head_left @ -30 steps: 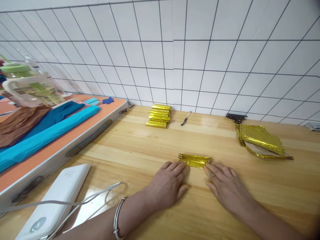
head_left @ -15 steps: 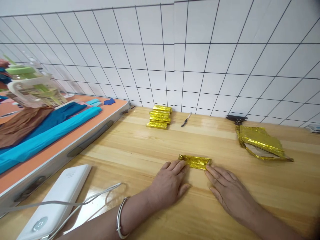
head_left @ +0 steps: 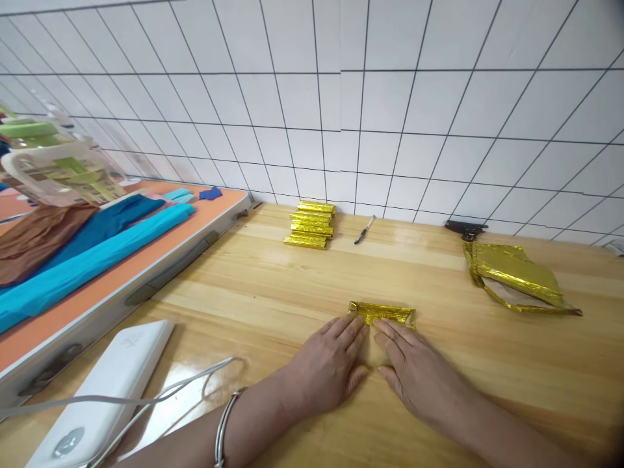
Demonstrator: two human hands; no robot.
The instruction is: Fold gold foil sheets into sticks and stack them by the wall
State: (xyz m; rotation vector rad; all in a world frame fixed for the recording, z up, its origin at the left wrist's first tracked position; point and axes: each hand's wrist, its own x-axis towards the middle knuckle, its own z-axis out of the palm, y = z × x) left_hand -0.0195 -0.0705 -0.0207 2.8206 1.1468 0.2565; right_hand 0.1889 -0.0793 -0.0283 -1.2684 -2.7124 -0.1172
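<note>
A narrow folded strip of gold foil paper [head_left: 385, 311] lies flat on the wooden table [head_left: 234, 279] in front of me. My left hand [head_left: 334, 357] rests with its outstretched fingertips on the strip's left part, thumb apart on the wood. Close beside it, my right hand [head_left: 414, 364] lies open too, its straight fingers pressing the near edge of the strip around the middle and right. The fingertips cover part of the near edge. Further back, several folded gold foil strips [head_left: 312, 225] lie in a row.
At the right is a stack of gold foil sheets [head_left: 517, 270] by a black clip [head_left: 467, 229]. A pen [head_left: 364, 231] lies near the tiled wall. To the left are a white power bank [head_left: 104, 390] with cable and an orange surface [head_left: 195, 224] bearing blue crepe paper [head_left: 102, 266].
My right hand has slid left along the foil strip, from its right end towards my left hand. The left hand stays about where it was. The view has shifted slightly.
</note>
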